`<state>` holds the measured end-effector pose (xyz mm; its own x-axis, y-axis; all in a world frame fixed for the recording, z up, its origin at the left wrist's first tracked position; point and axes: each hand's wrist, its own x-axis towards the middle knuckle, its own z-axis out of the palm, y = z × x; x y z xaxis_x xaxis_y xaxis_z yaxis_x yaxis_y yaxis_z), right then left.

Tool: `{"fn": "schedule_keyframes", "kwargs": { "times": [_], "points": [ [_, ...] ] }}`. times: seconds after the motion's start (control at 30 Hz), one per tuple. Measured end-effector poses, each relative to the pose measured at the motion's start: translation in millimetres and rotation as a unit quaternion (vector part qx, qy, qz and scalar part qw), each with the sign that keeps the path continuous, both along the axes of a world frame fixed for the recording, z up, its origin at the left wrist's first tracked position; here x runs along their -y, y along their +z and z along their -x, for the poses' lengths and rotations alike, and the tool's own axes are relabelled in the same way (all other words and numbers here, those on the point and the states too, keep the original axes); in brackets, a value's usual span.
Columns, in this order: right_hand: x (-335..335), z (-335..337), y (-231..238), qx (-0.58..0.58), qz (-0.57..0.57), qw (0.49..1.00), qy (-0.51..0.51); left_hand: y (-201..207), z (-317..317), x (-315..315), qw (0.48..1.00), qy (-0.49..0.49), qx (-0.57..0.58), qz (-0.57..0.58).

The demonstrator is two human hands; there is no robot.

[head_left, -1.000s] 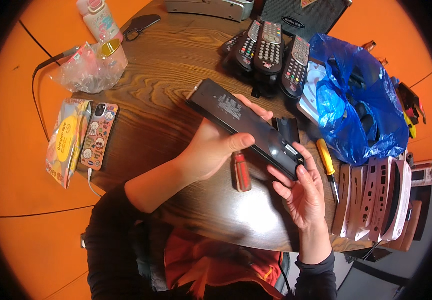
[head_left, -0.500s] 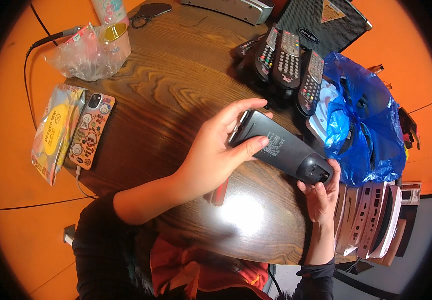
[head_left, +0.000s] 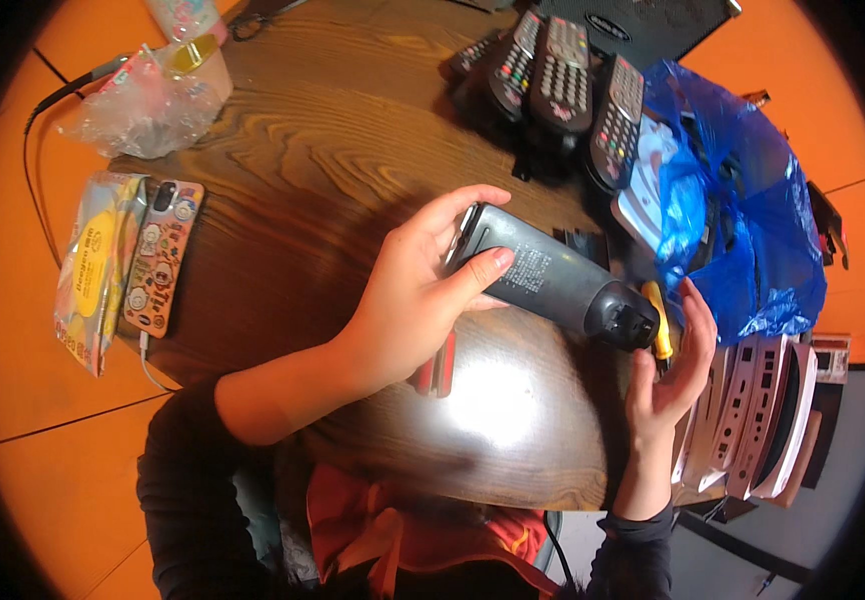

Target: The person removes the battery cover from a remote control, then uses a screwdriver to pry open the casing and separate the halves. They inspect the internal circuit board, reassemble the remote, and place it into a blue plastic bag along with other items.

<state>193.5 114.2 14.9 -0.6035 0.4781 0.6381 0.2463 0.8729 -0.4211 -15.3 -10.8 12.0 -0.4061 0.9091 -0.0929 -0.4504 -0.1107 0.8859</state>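
My left hand (head_left: 418, 275) grips a black remote control (head_left: 543, 275) over the table, thumb pressed on its back and fingers around its far edge. Its back faces up, with small pale print on it and a dark recess at the rounded right end. Close by that end, my right hand (head_left: 673, 370) is open, thumb and fingers apart. A screwdriver with a yellow handle (head_left: 663, 325) shows between the remote and the right fingers; I cannot tell whether they touch it. Beneath my left wrist lies a small red and grey object (head_left: 437, 370) on the table.
Several black remotes (head_left: 563, 85) are piled at the far right of the wooden table (head_left: 333, 120). Beside them sits a blue plastic bag (head_left: 763, 220), and pale boxes with ports (head_left: 753, 410) stand nearer. At left are a phone (head_left: 163, 260), a snack packet (head_left: 98, 270) and clear plastic (head_left: 148, 115).
My right hand has let go of the remote's rounded end and moved right, fingers spreading. The yellow screwdriver handle now shows there. My left hand still holds the remote.
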Motion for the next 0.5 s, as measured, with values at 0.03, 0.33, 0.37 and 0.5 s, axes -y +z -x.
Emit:
{"fn": "schedule_keyframes", "kwargs": {
  "times": [0.03, 0.33, 0.37, 0.5],
  "points": [
    [8, 1, 4, 0.026, -0.077, 0.997, 0.005, -2, -4, -1, 1.0, -0.007, 0.01, 0.021],
    [38, 16, 0, 0.188, -0.034, 0.98, 0.051, -9, -20, 6, 0.994, -0.078, -0.005, 0.07],
    [37, 16, -2, 0.188, -0.028, 0.98, 0.055, -10, -20, 6, 0.995, -0.079, -0.021, 0.061],
    [35, 17, -8, 0.161, -0.007, 0.984, 0.074, -12, -20, 5, 0.996, -0.076, -0.028, 0.041]
  ]
}}
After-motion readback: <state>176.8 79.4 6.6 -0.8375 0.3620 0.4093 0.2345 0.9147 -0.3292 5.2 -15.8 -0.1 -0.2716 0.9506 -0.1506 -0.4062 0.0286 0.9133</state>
